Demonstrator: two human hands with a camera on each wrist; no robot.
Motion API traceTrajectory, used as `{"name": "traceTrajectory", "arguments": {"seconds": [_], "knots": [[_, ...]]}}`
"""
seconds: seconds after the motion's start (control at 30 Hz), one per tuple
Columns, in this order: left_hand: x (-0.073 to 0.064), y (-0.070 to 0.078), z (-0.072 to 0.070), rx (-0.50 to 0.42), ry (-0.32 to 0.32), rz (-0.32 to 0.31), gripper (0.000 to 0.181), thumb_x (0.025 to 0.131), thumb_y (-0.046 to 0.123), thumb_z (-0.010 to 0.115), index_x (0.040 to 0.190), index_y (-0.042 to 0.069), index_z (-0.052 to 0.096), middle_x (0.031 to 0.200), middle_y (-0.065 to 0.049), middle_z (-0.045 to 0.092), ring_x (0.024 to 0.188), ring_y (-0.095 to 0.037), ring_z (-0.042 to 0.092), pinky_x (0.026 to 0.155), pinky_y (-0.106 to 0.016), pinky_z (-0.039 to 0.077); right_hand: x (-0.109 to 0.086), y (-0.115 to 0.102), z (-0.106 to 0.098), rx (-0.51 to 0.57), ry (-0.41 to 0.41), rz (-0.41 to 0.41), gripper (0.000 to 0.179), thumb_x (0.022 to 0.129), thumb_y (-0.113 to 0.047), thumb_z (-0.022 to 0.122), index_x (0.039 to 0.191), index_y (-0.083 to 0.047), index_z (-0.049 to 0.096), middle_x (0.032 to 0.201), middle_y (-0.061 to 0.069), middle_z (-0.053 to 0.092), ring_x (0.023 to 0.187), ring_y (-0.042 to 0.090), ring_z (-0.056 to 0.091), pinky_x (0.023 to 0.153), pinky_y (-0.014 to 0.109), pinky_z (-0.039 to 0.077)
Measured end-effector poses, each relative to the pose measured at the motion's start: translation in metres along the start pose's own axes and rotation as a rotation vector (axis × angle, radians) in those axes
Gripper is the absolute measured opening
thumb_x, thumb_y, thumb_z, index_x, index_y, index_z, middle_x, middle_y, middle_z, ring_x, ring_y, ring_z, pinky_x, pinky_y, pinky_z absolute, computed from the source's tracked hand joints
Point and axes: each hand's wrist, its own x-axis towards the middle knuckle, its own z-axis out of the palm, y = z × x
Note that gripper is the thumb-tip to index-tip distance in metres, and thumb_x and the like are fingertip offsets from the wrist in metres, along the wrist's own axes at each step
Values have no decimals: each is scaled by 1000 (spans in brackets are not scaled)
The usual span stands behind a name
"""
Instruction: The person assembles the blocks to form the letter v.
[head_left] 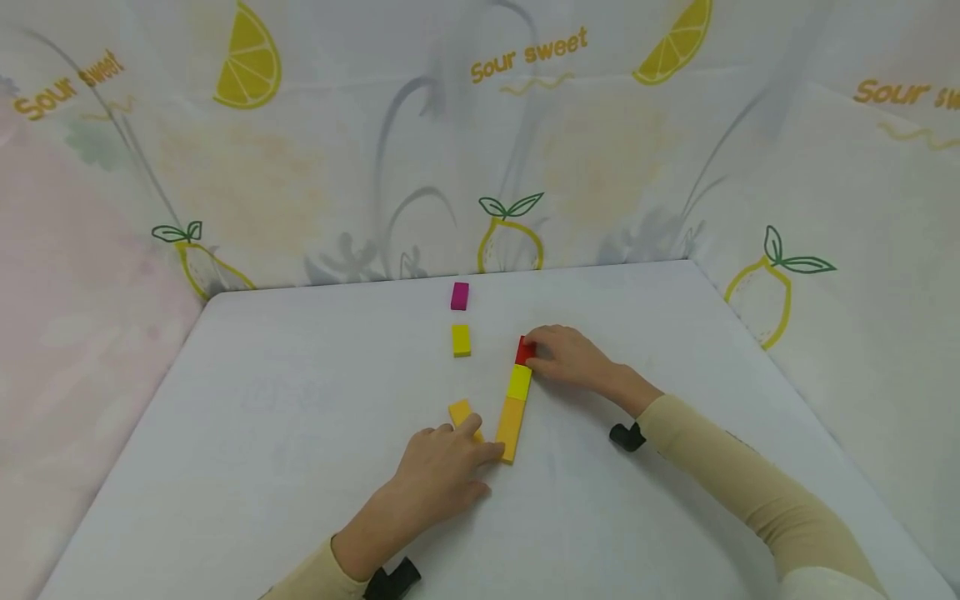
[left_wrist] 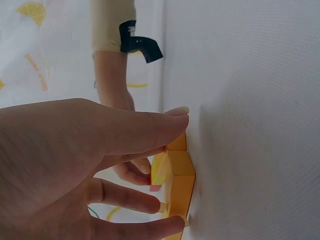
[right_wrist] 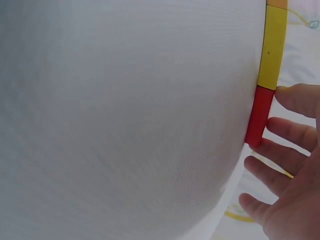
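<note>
In the head view a straight row of flat blocks runs across the white table: a red block (head_left: pixel 522 351) at the far end, a yellow block (head_left: pixel 519 382) touching it, then a longer orange stretch (head_left: pixel 511 425). My left hand (head_left: pixel 442 475) lies low with its fingers extended; one fingertip touches the near orange end, another overlaps a loose, slanted orange block (head_left: pixel 460 410). My right hand (head_left: pixel 572 357) is at the red block, thumb and fingertips against its side and end. The right wrist view shows these fingers spread and fairly straight beside the red block (right_wrist: pixel 259 116).
Beyond the left hand lie a separate yellow block (head_left: pixel 461 341) and a magenta block (head_left: pixel 460 296), the latter near the table's back edge. Black wrist mounts (head_left: pixel 627 437) hang close above the white tabletop (head_left: pixel 300 375). A lemon-printed cloth (head_left: pixel 360 167) stands behind the table.
</note>
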Motion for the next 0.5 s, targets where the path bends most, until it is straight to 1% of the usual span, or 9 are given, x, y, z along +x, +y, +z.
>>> {"name": "traceTrajectory", "arguments": {"seconds": [0.23,0.5], "knots": [[0,0,1,5,8,0,45,79,43,81,123,41,68,96,6,51,62,-12,43,59,-26,43,-2,1,2,-25,10,-7,37,94,-28,66,125,-8,64,127,7,67,118,25,59,107,43,47],[0,0,2,8,11,6,44,80,42,81,122,41,68,96,6,51,62,-12,43,58,-25,42,-3,-2,1,-10,22,-14,35,93,-26,66,123,-7,64,125,9,67,117,26,60,106,44,47]]}}
